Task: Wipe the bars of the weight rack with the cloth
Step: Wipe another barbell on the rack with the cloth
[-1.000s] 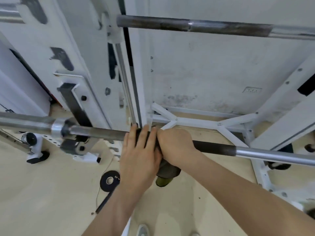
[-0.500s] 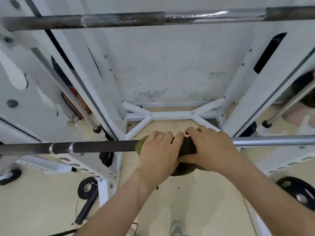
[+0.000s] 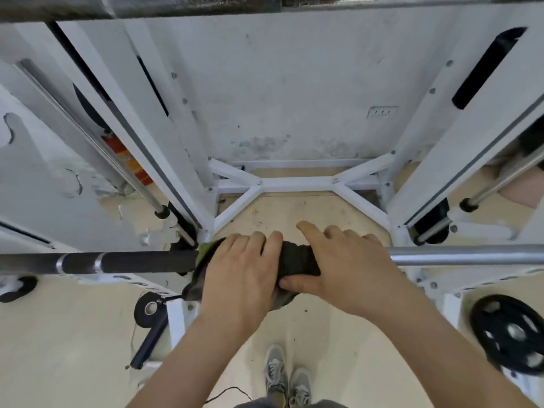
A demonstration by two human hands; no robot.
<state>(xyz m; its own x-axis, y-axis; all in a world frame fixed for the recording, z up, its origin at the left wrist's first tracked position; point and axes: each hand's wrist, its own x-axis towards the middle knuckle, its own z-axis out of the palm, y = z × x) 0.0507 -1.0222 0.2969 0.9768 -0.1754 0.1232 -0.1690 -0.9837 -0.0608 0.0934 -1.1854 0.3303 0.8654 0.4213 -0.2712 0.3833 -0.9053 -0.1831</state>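
Dark cloth (image 3: 297,257) with a green edge is wrapped around the horizontal bar (image 3: 147,262) of the white weight rack (image 3: 435,148), near the bar's middle. It is gripped from above by the curled left hand (image 3: 238,269) and pinched by the right hand (image 3: 344,266) just beside it, thumb underneath. A black weight plate (image 3: 512,334) is seen on the floor at the right.

A pale grey wall (image 3: 294,83), scuffed and darkly stained near its foot, fills the back, with a white socket (image 3: 382,112) at the right. The floor (image 3: 73,334) is smooth beige, speckled with dirt in the middle; a large black weight plate (image 3: 509,334) lies flat on it at the right, and a small black plate (image 3: 150,309) on a short dark handle (image 3: 148,343) lies at the left. Light is even and soft, and a red and orange object (image 3: 129,160) stands low at the far left.
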